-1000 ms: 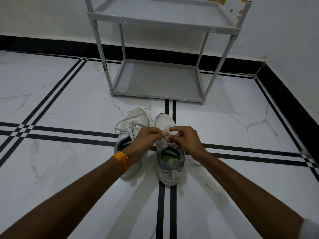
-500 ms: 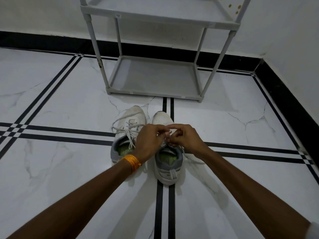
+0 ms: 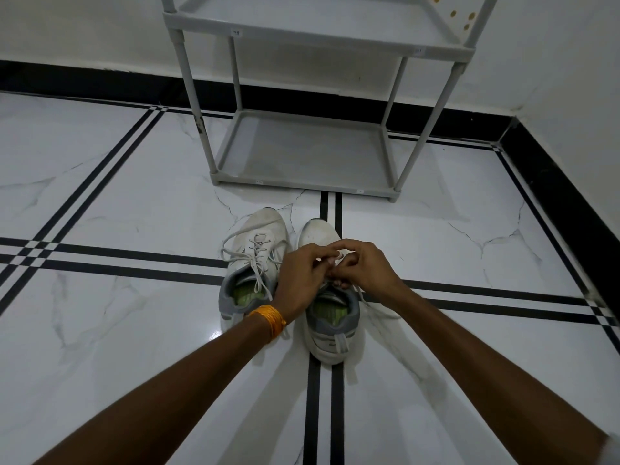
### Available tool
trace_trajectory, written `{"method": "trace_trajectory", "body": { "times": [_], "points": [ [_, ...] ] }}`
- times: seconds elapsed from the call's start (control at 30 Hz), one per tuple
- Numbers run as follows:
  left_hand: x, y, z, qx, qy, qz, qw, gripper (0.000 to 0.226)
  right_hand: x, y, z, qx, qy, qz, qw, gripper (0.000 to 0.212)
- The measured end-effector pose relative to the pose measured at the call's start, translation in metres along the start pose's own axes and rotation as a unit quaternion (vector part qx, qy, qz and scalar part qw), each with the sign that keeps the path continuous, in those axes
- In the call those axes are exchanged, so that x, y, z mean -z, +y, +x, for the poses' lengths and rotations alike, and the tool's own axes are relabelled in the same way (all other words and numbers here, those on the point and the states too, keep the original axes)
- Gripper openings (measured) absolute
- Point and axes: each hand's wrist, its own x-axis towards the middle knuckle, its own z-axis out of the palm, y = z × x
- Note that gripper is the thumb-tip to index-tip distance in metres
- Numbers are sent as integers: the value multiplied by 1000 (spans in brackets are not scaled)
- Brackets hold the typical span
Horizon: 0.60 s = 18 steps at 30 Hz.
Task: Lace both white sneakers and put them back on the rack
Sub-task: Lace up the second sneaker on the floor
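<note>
Pinching the right sneaker's lace (image 3: 363,294) between them, left hand (image 3: 303,278) and right hand (image 3: 364,270).

Two white lace-up sneakers sit side by side on the white marble floor (image 3: 100,330), toes pointing away at the grey plastic two-shelf rack (image 3: 302,156), which stands just behind them against the wall. The left sneaker (image 3: 250,263) is beside the right sneaker (image 3: 330,317), nearly touching. The right one sits on the black double stripe (image 3: 323,414) running toward the rack. Both hands meet over the right sneaker's tongue area, left hand (image 3: 303,276) and right hand (image 3: 364,266) touching fingertips. A loose white lace (image 3: 231,253) loops out left of the left sneaker.
</note>
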Motion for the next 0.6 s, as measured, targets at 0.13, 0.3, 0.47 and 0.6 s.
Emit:
{"method": "trace_trajectory", "body": {
  "times": [0.13, 0.3, 0.47, 0.6],
  "points": [
    [1, 0, 4, 16, 18, -3, 1000, 18, 0, 2, 1, 2, -6, -10, 1000, 41],
    [4, -4, 12, 22, -9, -13, 1000, 13, 1, 3, 2, 1, -16, 0, 1000, 41],
    [4, -4, 10, 1, -32, -12, 999, 10, 1, 2, 3, 12, -21, -10, 1000, 41],
    [10, 1, 16, 38, -56, -4, 998, 44, 1, 5, 2, 21, -18, -16, 999, 41]
  ]
}}
